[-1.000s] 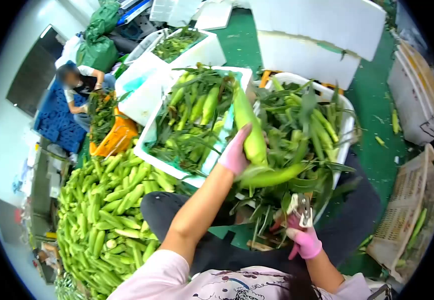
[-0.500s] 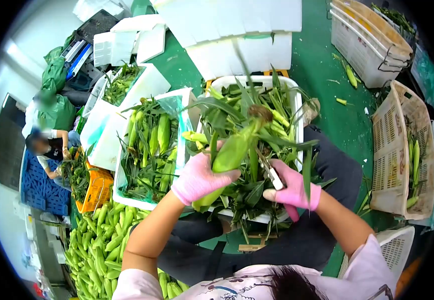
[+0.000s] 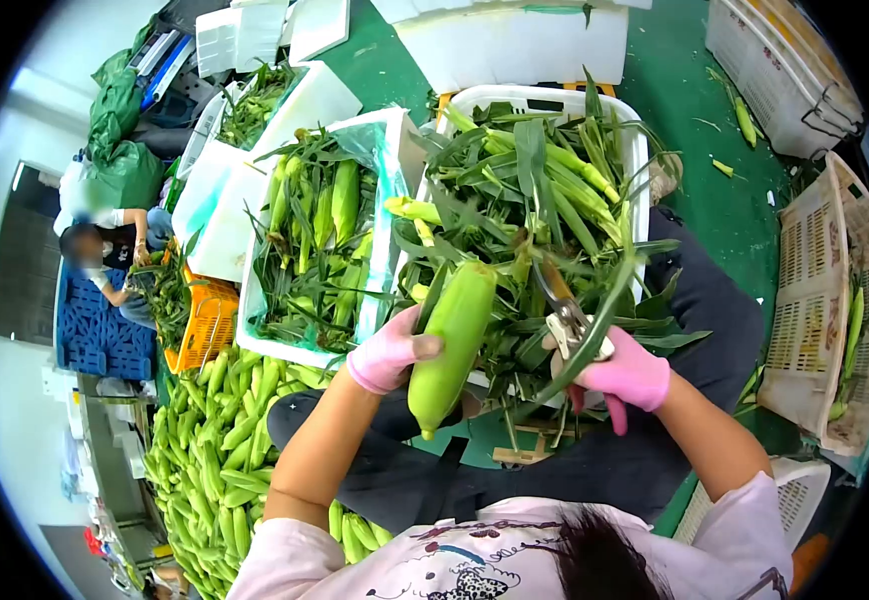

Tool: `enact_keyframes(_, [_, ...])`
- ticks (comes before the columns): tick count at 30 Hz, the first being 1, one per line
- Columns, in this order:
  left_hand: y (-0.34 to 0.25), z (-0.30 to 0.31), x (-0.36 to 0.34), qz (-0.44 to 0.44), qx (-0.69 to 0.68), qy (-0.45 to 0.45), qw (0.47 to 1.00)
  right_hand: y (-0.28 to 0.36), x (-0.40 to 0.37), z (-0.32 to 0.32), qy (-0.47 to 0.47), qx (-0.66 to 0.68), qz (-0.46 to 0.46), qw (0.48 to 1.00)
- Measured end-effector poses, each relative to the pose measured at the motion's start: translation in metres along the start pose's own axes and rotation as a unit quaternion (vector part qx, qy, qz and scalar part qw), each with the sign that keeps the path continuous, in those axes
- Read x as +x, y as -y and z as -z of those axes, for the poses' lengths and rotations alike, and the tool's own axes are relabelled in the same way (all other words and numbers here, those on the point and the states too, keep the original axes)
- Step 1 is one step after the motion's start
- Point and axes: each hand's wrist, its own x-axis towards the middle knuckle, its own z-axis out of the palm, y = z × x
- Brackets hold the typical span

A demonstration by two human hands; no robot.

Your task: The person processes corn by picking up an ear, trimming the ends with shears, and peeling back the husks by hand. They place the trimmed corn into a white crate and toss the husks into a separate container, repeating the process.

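Note:
My left hand (image 3: 391, 356), in a pink glove, is closed around a green ear of corn (image 3: 452, 345). The ear tilts slightly, its upper end blunt and without a visible brown tuft. Pruning shears (image 3: 569, 318) with white handles are gripped in my gloved right hand (image 3: 627, 374), blades pointing up and left. A long leaf (image 3: 595, 335) crosses in front of the shears and partly hides my fingers. Just beyond both hands, a white basket (image 3: 641, 175) is heaped with husk leaves and stalks (image 3: 565, 185).
Left of the basket stands a foam box (image 3: 395, 150) of unpeeled corn. A big pile of corn ears (image 3: 220, 450) lies at lower left. Another person (image 3: 115, 245) works by an orange crate (image 3: 205, 320). Plastic crates (image 3: 805, 330) line the right side.
The brown tuft at the ear's top has come away from it. The ear is more upright, and the shears have risen beside it. The whole view has shifted a little.

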Motion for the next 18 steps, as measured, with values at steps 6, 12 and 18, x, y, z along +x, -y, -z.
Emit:
enact_keyframes(6, [0.009,0.005,0.009,0.053,-0.041,0.116,0.991,0.021,-0.001,-0.002,0.167,-0.071,0.013,0.983])
enact_keyframes(12, [0.020,-0.002,0.020,0.107,-0.199,0.213,0.951,0.022,0.011,-0.008,0.045,0.045,0.024,0.998])
enact_keyframes(18, [0.008,0.007,0.012,-0.166,-0.061,-0.075,0.981,-0.031,0.009,-0.029,-0.011,0.193,0.070,0.979])
